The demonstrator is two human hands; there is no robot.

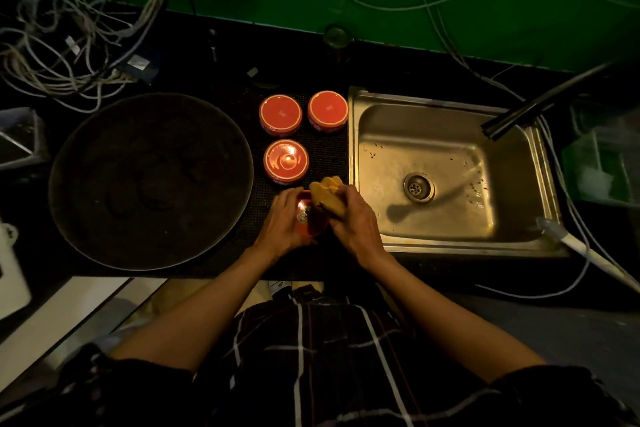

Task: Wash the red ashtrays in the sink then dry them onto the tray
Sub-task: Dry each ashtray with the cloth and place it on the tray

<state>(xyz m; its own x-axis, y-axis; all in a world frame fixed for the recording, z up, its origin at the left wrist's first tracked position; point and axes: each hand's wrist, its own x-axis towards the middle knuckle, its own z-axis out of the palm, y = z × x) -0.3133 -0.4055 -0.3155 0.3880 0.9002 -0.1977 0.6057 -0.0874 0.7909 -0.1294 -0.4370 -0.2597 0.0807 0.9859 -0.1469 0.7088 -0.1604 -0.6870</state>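
The left hand (284,218) has its fingers wrapped round a red ashtray (309,218), while the right hand (353,220) grips a yellow cloth (327,196) against it. Three more ashtrays (286,160) sit upside down between the round tray (104,236) and the sink (450,243).

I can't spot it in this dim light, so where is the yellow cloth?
In the head view, the yellow cloth is in the right hand, against the ashtray the left hand holds, just left of the sink.
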